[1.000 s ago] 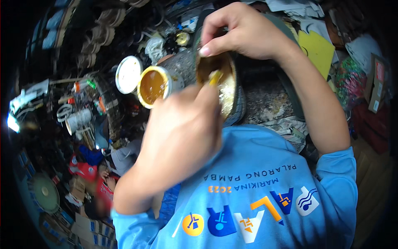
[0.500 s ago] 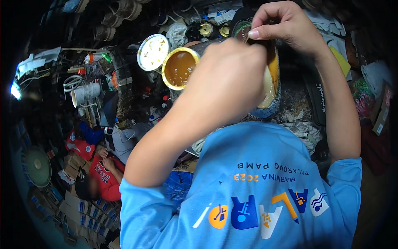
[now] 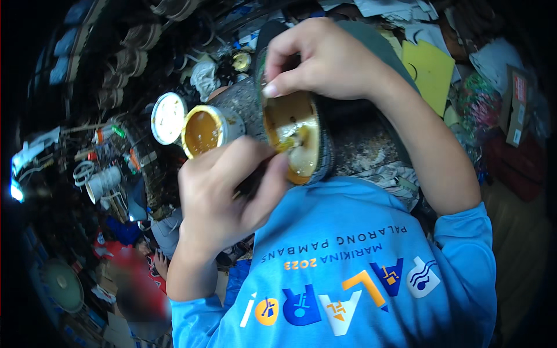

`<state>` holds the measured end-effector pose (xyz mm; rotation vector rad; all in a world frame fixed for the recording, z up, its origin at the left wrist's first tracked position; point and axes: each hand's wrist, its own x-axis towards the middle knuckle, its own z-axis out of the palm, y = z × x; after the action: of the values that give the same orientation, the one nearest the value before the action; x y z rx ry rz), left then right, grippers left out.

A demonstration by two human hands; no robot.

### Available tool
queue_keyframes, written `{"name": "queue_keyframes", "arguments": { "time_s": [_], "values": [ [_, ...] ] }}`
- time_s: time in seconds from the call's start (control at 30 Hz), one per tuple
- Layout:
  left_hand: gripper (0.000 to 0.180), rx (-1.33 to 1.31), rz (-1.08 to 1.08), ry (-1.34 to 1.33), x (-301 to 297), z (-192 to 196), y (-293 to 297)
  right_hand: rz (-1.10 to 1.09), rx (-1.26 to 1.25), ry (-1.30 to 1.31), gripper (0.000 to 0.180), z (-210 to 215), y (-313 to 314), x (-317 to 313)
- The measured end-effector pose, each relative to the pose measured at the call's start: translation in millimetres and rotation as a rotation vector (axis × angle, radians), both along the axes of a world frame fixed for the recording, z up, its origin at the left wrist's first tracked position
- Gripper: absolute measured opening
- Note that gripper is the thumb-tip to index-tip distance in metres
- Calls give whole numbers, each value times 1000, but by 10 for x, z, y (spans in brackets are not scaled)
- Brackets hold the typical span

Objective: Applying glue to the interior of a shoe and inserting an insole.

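Observation:
A long, hollow shoe sole (image 3: 304, 156) with a raised dark rim lies in front of me, its inside coated with shiny yellow glue. My right hand (image 3: 319, 61) bends over its far part, thumb and fingers pinched at the left edge. My left hand (image 3: 226, 188), smeared by motion, is closed on what looks like a glue brush, whose wet yellowish tip (image 3: 295, 140) touches the sole's inside. The brush's handle is mostly hidden by the fingers. Left of the sole stands an open can of amber glue (image 3: 203, 132), its round lid (image 3: 169, 118) tilted up beside it.
A dark, glue-crusted work surface (image 3: 362, 139) lies under the sole. Crumpled white paper (image 3: 204, 78) sits beyond the can, and a yellow sheet (image 3: 429, 72) lies at the far right. A white cylindrical container (image 3: 104, 184) is at the left. Another person in red (image 3: 154, 272) is at lower left.
My left hand has come back toward me and left, uncovering the sole's glued inside and the brush tip. My right hand, still pinching the edge, appears lower and further left as the view shifted.

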<state>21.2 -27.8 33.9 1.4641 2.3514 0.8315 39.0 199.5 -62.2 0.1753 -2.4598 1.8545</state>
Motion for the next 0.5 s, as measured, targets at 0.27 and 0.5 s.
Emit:
{"name": "queue_keyframes", "arguments": {
  "time_s": [0.27, 0.5],
  "values": [
    [12, -67, -53, 294, 226, -197, 59, -22, 72, -5, 16, 77, -53, 6],
    [12, -91, 13, 273, 326, -95, 133, -29, 81, 13, 13, 77, -47, 27]
  ]
}}
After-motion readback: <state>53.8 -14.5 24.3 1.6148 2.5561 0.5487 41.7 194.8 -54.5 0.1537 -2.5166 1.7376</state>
